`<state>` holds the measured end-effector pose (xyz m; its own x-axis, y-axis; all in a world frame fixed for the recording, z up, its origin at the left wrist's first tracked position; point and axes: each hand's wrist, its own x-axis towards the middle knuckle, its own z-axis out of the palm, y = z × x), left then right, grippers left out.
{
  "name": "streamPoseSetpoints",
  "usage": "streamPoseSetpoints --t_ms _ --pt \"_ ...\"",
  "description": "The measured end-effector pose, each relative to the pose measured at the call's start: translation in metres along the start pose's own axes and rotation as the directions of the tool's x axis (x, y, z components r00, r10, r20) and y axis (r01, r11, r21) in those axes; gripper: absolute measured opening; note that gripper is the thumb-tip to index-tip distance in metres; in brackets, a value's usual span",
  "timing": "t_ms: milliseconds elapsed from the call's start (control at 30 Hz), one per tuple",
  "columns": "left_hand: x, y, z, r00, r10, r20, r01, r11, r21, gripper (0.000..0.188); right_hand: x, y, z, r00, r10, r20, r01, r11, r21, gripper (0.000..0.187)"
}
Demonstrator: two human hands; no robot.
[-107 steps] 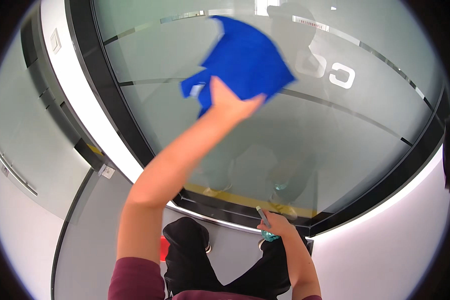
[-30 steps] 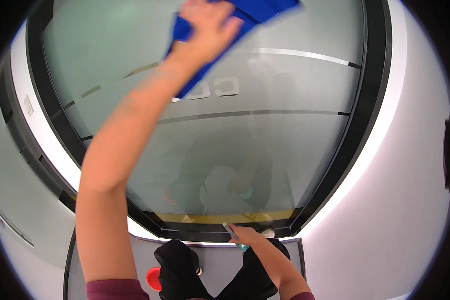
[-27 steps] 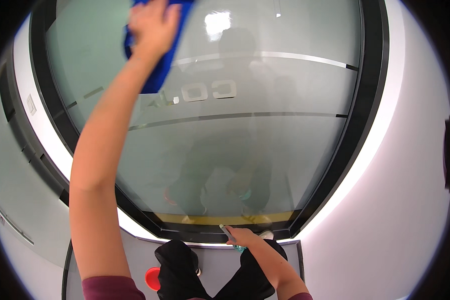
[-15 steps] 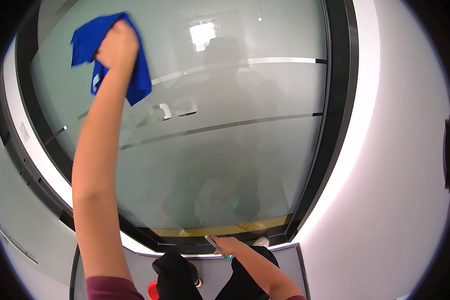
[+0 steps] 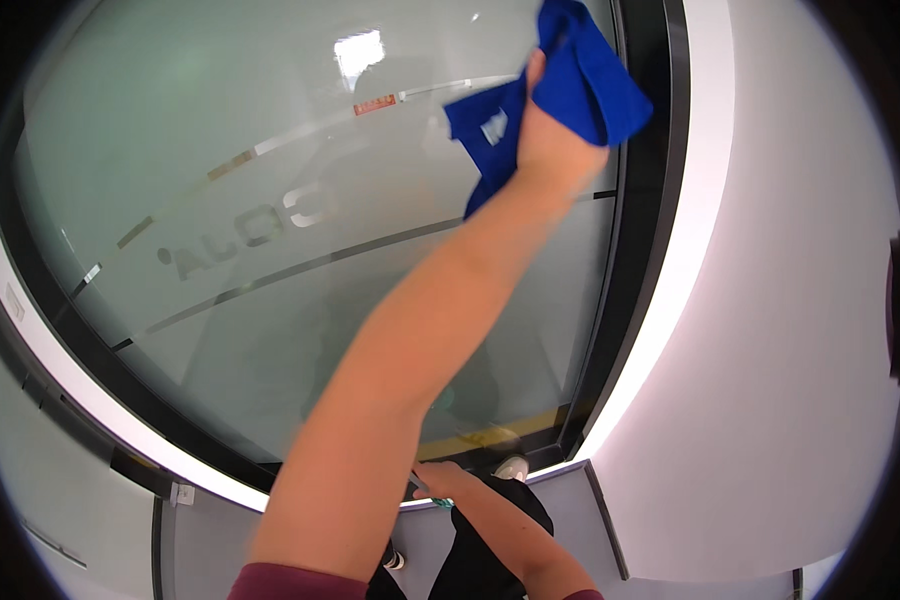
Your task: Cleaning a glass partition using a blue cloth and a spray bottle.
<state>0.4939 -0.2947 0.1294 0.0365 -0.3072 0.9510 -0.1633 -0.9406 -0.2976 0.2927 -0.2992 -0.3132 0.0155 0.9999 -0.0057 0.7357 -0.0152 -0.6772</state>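
A blue cloth (image 5: 595,85) is bunched in my left hand (image 5: 555,140), with a small white tag on one hanging corner. My left arm reaches across to the upper right of a frosted glass panel (image 5: 270,330), close to its dark frame. The fingers are partly covered by folds of the cloth. Low down, in front of my legs, my right hand (image 5: 445,480) is closed around a spray bottle (image 5: 442,503). Only its grey top and a bit of teal body show; my left forearm and right hand hide the rest.
A thick black frame (image 5: 638,230) borders the glass, with a bright white strip (image 5: 705,150) and a pale wall (image 5: 810,300) to the right. My light shoe (image 5: 511,467) stands by the bottom frame. A wall socket (image 5: 183,494) sits low at left.
My left hand has swept the blue cloth from the upper left to the upper right of the glass. The view has shifted somewhat. My right hand stays low with the spray bottle.
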Motion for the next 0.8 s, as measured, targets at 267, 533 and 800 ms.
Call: streamPoseSetpoints --t_ms 267,533,800 --pt "-0.134 0.054 0.028 0.945 -0.027 0.327 -0.015 0.992 0.127 0.048 -0.006 -0.010 -0.012 0.996 0.082 0.025 -0.084 0.988 0.126 0.066" --pt "-0.126 0.010 -0.010 0.470 0.523 0.711 -0.638 0.758 -0.136 0.043 -0.016 -0.009 -0.022 0.995 0.100 -0.004 -0.100 0.995 -0.027 0.070" --pt "0.069 -0.047 -0.028 0.787 0.452 0.420 -0.490 0.872 -0.021 0.032 -0.013 -0.014 -0.022 0.998 0.063 0.001 -0.063 0.998 -0.026 0.069"
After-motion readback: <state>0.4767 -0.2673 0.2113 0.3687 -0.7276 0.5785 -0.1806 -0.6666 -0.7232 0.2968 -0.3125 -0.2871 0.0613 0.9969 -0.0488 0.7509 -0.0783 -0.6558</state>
